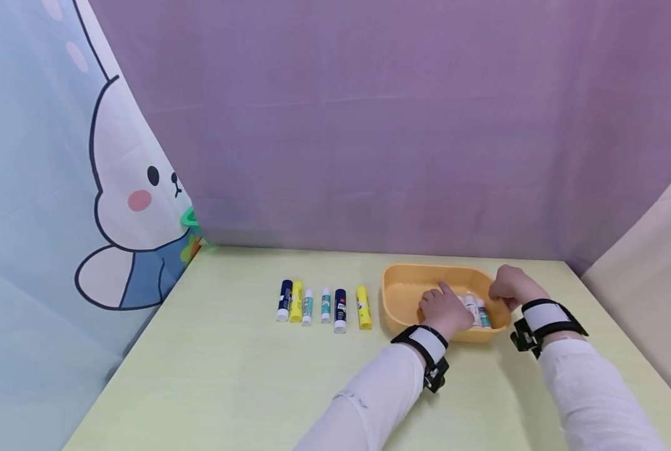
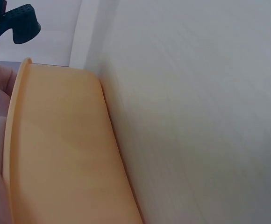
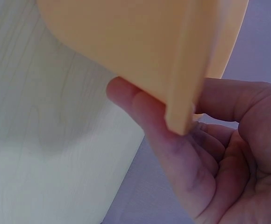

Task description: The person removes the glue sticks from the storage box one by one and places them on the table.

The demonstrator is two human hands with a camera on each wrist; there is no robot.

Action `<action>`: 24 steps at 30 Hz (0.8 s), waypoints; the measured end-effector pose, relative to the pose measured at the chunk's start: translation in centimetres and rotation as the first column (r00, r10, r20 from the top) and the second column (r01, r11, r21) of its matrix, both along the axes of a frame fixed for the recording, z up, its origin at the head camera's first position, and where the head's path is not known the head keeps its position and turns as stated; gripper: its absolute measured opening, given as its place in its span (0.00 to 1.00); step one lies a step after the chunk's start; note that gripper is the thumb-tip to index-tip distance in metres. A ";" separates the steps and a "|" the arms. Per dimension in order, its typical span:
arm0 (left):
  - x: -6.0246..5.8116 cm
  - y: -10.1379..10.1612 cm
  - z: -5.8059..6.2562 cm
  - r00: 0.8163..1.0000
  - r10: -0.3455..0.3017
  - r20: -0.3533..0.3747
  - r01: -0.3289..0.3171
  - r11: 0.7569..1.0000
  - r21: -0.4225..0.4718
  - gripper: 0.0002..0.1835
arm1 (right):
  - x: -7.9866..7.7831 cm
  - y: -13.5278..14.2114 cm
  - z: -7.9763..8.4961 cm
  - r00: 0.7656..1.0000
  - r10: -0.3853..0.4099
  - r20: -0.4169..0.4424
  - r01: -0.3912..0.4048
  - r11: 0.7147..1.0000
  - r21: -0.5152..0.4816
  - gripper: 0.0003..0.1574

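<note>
An orange-yellow plastic basin (image 1: pixel 407 274) stands on the right part of the table. My left hand (image 1: pixel 445 311) reaches over its near rim into it, fingers angled down. Beside that hand lie several glue sticks (image 1: pixel 473 311) with white and teal labels. The undersides of the left fingers are hidden, so a hold on a glue stick cannot be made out. With thumb and fingers, my right hand (image 1: pixel 516 285) pinches the basin's right rim. In the right wrist view, the basin's wall (image 3: pixel 126 42) sits between the right thumb and fingers.
Left of the basin, glue sticks stand in a loose row: a dark blue one (image 1: pixel 340 310), a yellow one (image 1: pixel 363 307), a small teal one (image 1: pixel 326 305) and several more. A purple curtain (image 1: pixel 369 125) hangs behind the pale table (image 1: pixel 228 376).
</note>
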State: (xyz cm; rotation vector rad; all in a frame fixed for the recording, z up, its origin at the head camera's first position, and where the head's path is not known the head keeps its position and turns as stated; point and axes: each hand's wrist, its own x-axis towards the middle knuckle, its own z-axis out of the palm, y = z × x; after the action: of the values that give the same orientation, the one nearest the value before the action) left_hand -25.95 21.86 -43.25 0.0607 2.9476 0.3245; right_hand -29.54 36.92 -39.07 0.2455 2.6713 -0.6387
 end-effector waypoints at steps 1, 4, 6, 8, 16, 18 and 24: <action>0.0 0.0 0.0 1.000 0.000 -0.004 0.000 1.000 -0.003 0.45 | 0.0 0.0 0.0 1.000 0.000 -0.001 0.000 1.000 -0.002 0.06; -0.1 0.0 0.0 1.000 0.000 -0.017 0.000 1.000 -0.010 0.44 | 0.1 0.0 0.0 1.000 0.005 -0.004 -0.005 1.000 -0.009 0.06; -0.1 0.1 -0.1 1.000 0.003 -0.028 -0.003 1.000 -0.003 0.42 | 0.1 -0.1 0.1 1.000 0.008 -0.004 -0.008 1.000 -0.009 0.06; -0.2 0.2 -0.2 0.999 0.011 -0.030 -0.010 1.000 0.022 0.39 | 0.1 -0.1 0.2 1.000 0.006 -0.002 -0.006 1.000 -0.010 0.07; 0.1 -0.3 -0.3 0.998 0.054 0.036 -0.063 0.947 0.315 0.23 | 0.2 0.0 0.0 1.000 0.011 -0.015 -0.011 1.000 -0.011 0.06; 0.2 -0.5 -0.2 0.999 0.022 0.029 -0.030 0.942 0.334 0.19 | 0.2 -0.1 0.0 1.000 0.015 -0.022 -0.015 1.000 -0.012 0.06; 0.1 -0.8 0.3 0.996 -0.034 0.079 -0.001 0.913 0.408 0.11 | 0.2 -0.1 0.0 1.000 0.014 -0.020 -0.015 1.000 -0.014 0.07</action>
State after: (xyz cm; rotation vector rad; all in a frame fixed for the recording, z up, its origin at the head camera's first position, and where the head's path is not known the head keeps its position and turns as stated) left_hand -25.83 21.01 -42.95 0.1218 2.7425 0.9117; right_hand -29.36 36.86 -39.04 0.2168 2.6840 -0.6589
